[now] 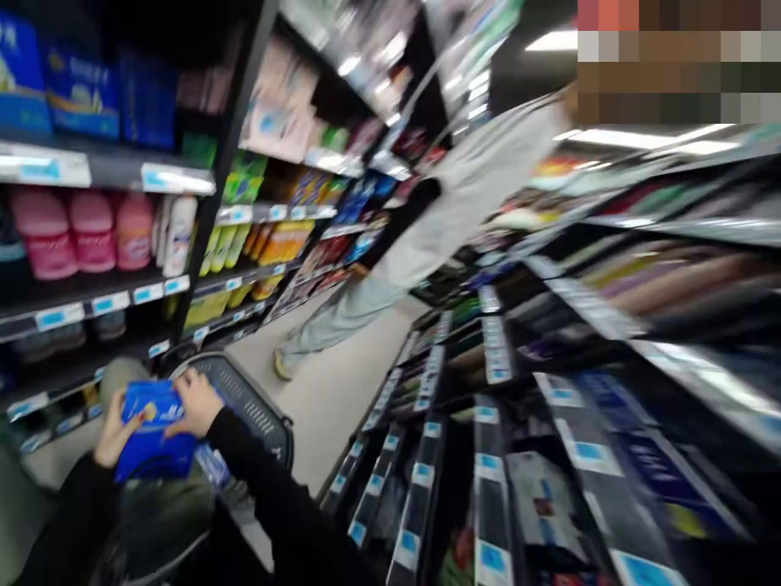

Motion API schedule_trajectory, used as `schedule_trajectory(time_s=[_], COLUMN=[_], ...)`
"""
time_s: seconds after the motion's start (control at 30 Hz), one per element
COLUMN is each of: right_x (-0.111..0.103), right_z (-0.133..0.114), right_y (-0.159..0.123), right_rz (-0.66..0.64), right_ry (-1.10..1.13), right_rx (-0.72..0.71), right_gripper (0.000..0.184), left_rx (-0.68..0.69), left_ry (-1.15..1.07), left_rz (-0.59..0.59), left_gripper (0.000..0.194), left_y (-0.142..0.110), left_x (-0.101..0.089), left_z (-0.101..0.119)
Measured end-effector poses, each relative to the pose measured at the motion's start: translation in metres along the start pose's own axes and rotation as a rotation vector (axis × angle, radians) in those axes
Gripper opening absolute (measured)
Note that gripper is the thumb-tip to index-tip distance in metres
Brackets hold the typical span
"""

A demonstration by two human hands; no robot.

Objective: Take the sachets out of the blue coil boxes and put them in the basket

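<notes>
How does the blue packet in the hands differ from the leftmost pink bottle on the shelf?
Colour: the blue packet is mostly blue; the pink bottle is pink.
Shape: the packet is flat-sided; the bottle has rounded shoulders.
Support: the packet is held between left hand and right hand; the bottle stands on a shelf.
Shared: both carry pale markings, too blurred to read.

Blue pack (pixel 157 411) between the fingers (pixel 194 394): smooth, apparently plastic film. Basket (pixel 241 395) beside the right fingers: dark moulded plastic, matt, slotted. Sleeves (pixel 253 452) behind the fingers: matt black cloth. Floor (pixel 357 358) beyond the fingers: smooth, low sheen. Pink bottles (pixel 52 236) ahead and left of the fingers: smooth plastic. Label holder (pixel 176 177) above these, farther from the fingers: glossy plastic, strongly reflective.
</notes>
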State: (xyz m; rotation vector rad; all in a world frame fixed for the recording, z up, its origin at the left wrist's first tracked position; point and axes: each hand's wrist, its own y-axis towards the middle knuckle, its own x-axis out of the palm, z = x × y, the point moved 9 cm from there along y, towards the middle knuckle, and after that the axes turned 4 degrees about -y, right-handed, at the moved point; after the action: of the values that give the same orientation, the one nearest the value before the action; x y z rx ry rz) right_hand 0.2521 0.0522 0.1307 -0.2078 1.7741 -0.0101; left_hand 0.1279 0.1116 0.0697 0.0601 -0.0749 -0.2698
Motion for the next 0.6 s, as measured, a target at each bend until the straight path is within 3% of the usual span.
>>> schedule_trajectory(time_s=[0.07,0.13,0.3,0.43,0.6], right_x=[0.018,0.024,0.033,0.039,0.028], right_z=[0.003,0.007,0.015,0.019,0.021], right_y=[-0.004,-0.002,-0.005,-0.006,-0.004], right_rz=[-0.032,-0.048,-0.022,-0.047,-0.158], right_ry=[0.027,0.040,0.151,0.267,0.151], right_rx=[0.066,0.092,0.037,-0.004,-0.035], right_gripper=[0.093,0.090,0.095,0.097,0.087], left_rx=[-0.098,-0.147,-0.193,-0.281,-0.221], left_ry=[0.056,0.079,-0.006,-0.141,-0.033], left_rz=[0.023,0.032,0.083,0.127,0.125], left_gripper=[0.050,0.057,0.059,0.071,0.060], left_y=[-0.031,-0.039,-0.027,-0.036,-0.035], left_x=[-0.028,-0.037,-0.026,-0.022,-0.023], left_z=[-0.027,-0.038,-0.034,-0.041,-0.035])
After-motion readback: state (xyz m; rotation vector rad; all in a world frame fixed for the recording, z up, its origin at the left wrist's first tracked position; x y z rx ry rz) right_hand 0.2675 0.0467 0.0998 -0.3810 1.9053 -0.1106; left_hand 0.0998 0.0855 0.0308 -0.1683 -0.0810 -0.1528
